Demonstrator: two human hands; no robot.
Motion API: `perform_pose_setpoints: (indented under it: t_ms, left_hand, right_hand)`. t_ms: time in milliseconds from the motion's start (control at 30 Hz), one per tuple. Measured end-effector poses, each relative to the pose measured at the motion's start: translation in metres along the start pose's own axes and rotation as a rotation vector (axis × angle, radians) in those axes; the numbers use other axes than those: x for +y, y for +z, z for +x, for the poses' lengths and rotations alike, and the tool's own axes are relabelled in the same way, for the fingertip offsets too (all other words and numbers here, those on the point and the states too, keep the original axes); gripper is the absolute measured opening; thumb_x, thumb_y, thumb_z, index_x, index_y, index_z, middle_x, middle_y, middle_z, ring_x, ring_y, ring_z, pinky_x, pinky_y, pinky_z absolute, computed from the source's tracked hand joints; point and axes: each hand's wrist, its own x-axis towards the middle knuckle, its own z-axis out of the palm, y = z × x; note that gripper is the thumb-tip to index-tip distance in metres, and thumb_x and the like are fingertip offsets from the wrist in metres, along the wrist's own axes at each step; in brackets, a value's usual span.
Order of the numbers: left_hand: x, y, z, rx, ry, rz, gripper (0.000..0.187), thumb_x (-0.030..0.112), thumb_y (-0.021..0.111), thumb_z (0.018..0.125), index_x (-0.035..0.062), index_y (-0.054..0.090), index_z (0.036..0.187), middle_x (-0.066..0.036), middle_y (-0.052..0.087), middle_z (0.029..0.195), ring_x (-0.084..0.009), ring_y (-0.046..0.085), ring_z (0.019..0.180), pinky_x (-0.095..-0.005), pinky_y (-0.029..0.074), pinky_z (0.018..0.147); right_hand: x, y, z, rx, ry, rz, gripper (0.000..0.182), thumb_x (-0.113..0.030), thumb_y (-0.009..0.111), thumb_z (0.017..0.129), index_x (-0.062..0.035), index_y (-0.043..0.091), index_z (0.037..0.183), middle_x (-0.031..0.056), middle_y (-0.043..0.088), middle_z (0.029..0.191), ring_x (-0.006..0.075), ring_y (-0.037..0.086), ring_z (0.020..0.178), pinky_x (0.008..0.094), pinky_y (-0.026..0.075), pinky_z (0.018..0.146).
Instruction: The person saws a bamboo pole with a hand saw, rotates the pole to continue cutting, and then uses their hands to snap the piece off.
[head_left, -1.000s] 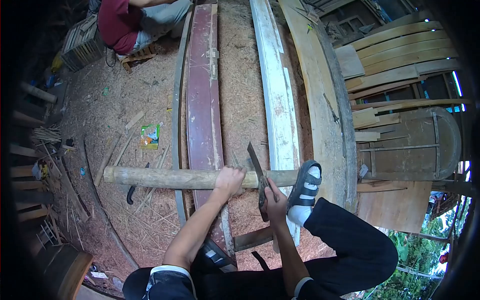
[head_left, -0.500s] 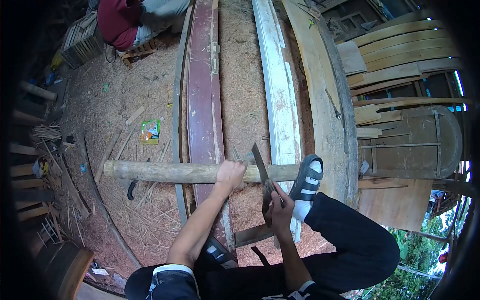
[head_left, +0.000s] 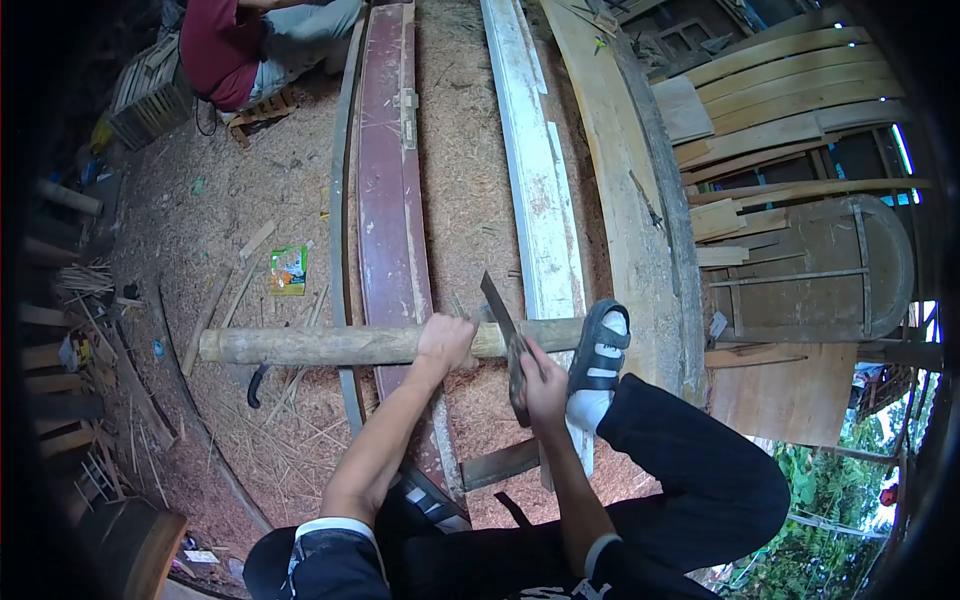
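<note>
Bamboo pole [head_left: 300,345] lies crosswise over the grey rail [head_left: 339,230], the maroon board [head_left: 387,230] and the white board [head_left: 540,220], its far left end reaching out past the rail. At its other end, a strapped sandal [head_left: 600,352] on the right foot covers the tip or sits right against it; the exact contact cannot be made out.

As for progress, the pole reads as one unbroken length, with no piece parted from it. A dark bladed tool [head_left: 500,307] slants across it between the left hand and the sandal, so any full cut at that spot looks undone. Whether the edge has bitten in at all cannot be told — the tool and fingers hide the contact line.

The left hand [head_left: 447,340] is closed over the pole from above, fingers curled down its far side and partly hidden. The right hand [head_left: 543,385] is closed around the lower part of the tool, near the handle end, with the narrow tip pointing away past the pole.

Below the pole's left stretch is a black curved handle [head_left: 256,386]; beyond the pole lies a green packet [head_left: 288,270] on the shavings — apart from both hands.
</note>
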Motion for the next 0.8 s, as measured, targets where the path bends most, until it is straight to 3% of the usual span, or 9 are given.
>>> perform_pose_setpoints:
  t_ms: [133,167,200,300,433,667,733,800]
  left_hand:
    - [-0.001,0.014,-0.001,0.088,0.006,0.001,0.054,0.041,0.086,0.059,0.0063,0.068,0.096,-0.014,0.072,0.090,-0.0287,0.072,0.080,-0.0403,0.057,0.071]
    - [-0.001,0.011,0.001,0.095,0.011,-0.003,0.053,0.040,0.085,0.060,0.0065,0.068,0.096,-0.014,0.073,0.089,-0.0288,0.072,0.080,-0.0402,0.057,0.071]
    - [0.000,0.004,0.001,0.097,0.011,-0.001,0.053,0.040,0.085,0.060,0.0065,0.068,0.096,-0.014,0.073,0.089,-0.0288,0.072,0.080,-0.0402,0.057,0.071]
    - [-0.002,-0.009,0.001,0.015,-0.008,0.004,0.051,0.039,0.084,0.062,0.0066,0.068,0.097,-0.014,0.073,0.086,-0.0290,0.072,0.079,-0.0402,0.057,0.071]
    - [-0.004,0.009,0.002,0.072,-0.005,0.014,0.052,0.041,0.085,0.061,0.0073,0.068,0.097,-0.014,0.073,0.084,-0.0291,0.072,0.078,-0.0404,0.057,0.071]
    - [0.000,0.004,0.000,0.080,0.003,0.029,0.054,0.043,0.085,0.061,0.0079,0.068,0.098,-0.013,0.072,0.082,-0.0291,0.072,0.078,-0.0401,0.056,0.070]
    - [-0.001,0.003,0.004,0.078,-0.001,0.030,0.056,0.045,0.085,0.060,0.0079,0.068,0.099,-0.013,0.072,0.081,-0.0290,0.072,0.077,-0.0400,0.056,0.069]
    - [0.001,0.008,-0.003,0.055,0.016,0.041,0.058,0.047,0.086,0.060,0.0079,0.067,0.099,-0.012,0.072,0.081,-0.0288,0.072,0.077,-0.0399,0.056,0.069]
  right_hand:
    - [0.005,-0.018,-0.045,0.039,-0.111,0.105,0.037,-0.011,0.053,0.100,0.0079,0.057,0.131,-0.0001,0.061,0.080,0.0065,0.051,0.067,0.0232,0.043,0.060]
    - [0.005,-0.005,-0.032,0.079,-0.329,-0.023,0.037,-0.009,0.052,0.100,0.0087,0.056,0.132,0.0011,0.063,0.082,0.0068,0.051,0.069,0.0234,0.044,0.063]
    - [0.009,0.002,-0.009,0.078,-0.332,-0.022,0.037,-0.009,0.052,0.100,0.0087,0.056,0.132,0.0011,0.063,0.082,0.0068,0.051,0.069,0.0234,0.044,0.063]
    - [0.017,0.004,0.020,0.005,0.024,0.059,0.039,-0.010,0.053,0.099,0.0090,0.055,0.133,0.0004,0.063,0.084,0.0053,0.052,0.070,0.0221,0.044,0.063]
    - [0.011,-0.009,-0.033,0.029,-0.229,-0.064,0.039,-0.014,0.053,0.100,0.0075,0.056,0.132,0.0013,0.061,0.082,0.0041,0.050,0.068,0.0195,0.042,0.061]
    - [0.004,-0.003,0.001,-0.021,0.016,0.147,0.038,-0.011,0.057,0.097,0.0059,0.059,0.131,-0.0002,0.060,0.079,0.0028,0.049,0.063,0.0207,0.039,0.052]
    - [0.024,-0.017,-0.005,0.026,-0.024,0.040,0.038,-0.011,0.056,0.096,0.0064,0.059,0.130,-0.0007,0.060,0.079,0.0032,0.049,0.063,0.0213,0.040,0.052]
    - [0.034,-0.019,-0.015,0.050,-0.189,-0.039,0.040,-0.012,0.058,0.097,0.0021,0.057,0.135,-0.0081,0.044,0.059,0.0011,0.036,0.045,0.0205,0.026,0.040]
